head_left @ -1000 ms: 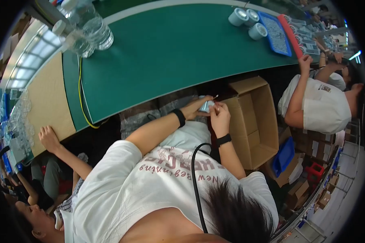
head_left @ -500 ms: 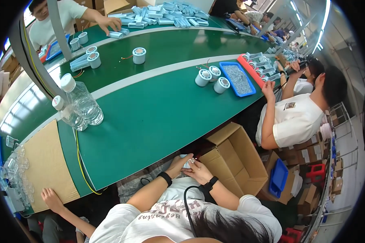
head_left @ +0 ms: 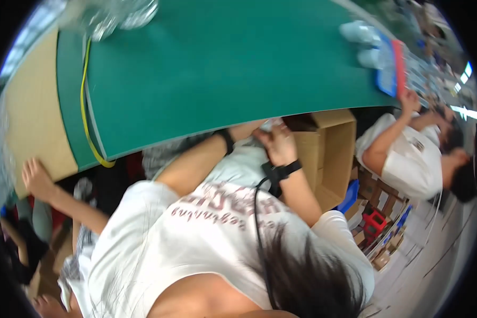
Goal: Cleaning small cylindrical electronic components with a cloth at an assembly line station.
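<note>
Just below the table's near edge, my two hands are together over my lap. My left hand (head_left: 245, 130) is closed around a small pale blue and white part (head_left: 271, 125), its fingers partly hidden behind my other hand. My right hand (head_left: 281, 146) is bent over the same part, its fingertips pinched against it. Motion blur and the fingers cover most of the part, so its exact kind cannot be made out.
An open cardboard box (head_left: 336, 153) stands right of my hands, under the edge of the green table (head_left: 222, 63). Blurred pale cylinders (head_left: 368, 57) and a red tray (head_left: 399, 66) lie far right. A yellow cable (head_left: 85, 100) crosses at left, near another person's hand (head_left: 37, 179).
The view has tilted down and turned, so the table's far side and bottles have slid up, mostly out of sight. Both hands still hold the small part, now nearer the table edge in the picture.
</note>
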